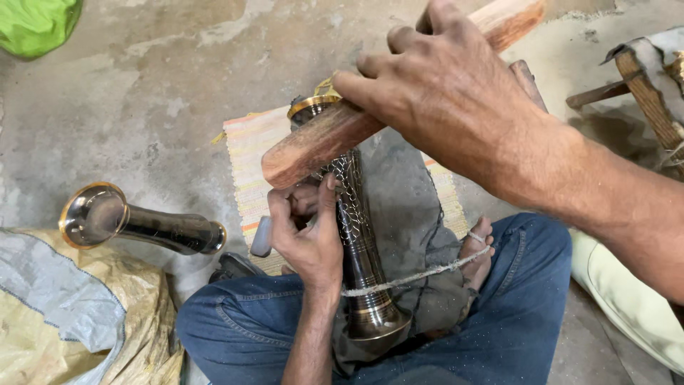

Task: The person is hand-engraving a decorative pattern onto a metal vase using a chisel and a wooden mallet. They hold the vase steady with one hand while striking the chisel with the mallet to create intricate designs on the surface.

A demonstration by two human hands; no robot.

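Rough grey concrete floor (164,93), patchy and stained, carries everything, and a person sits cross-legged on it in blue jeans (235,328). Nearest the camera, at six o'clock, the flared foot of a tall dark brass vase (360,249) rests in the lap, with a frayed cord (420,274) wound round its lower stem and running off toward a bare foot (479,246) at four o'clock. The left hand (306,235) is closed round the vase's mid-body beside a band of fine scale-like engraving, and seems also to pinch a small tool against the metal, though that part is too shadowed to be sure. Above it, the right hand (449,93) is wrapped tight round a thick reddish wooden mallet (335,135) that lies across the vase near its gold-rimmed mouth (313,107). A glancing stroke could dent the thin polished wall or slip onto the left fingers so close beneath, and a slack cord would let the round, smooth body roll. Under the work lies a striped woven mat (249,164). At nine o'clock a second vase (135,224) lies on its side, bowl-shaped mouth gleaming, over a crumpled yellow sack (85,321). Green cloth (35,25) sits at eleven o'clock, and a woven stool (648,85) at two.
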